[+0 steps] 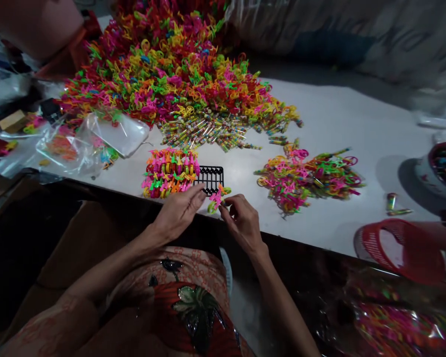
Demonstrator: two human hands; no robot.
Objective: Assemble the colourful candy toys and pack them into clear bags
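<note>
Between the thumb and fingers of my right hand (243, 220) is a small pink plastic toy piece (215, 198), with yellow-green parts at its ends. My left hand (180, 210) is stretched out at the near edge of a black slotted rack (212, 179), with nothing visible in it. Its fingertips partly cover the rack's near corner. Rows of bright plastic pieces (171, 173) stand tightly packed at the rack's left. Their exact fit in the slots is hidden.
Behind is a large heap of colourful plastic pieces (178, 74), with patterned tubes (208, 129) along its front. A smaller pile (312, 178) of pieces with tubes lies right. Clear plastic bags (119, 134) sit left. A red basket (384, 243) and a bowl (427, 171) stand right.
</note>
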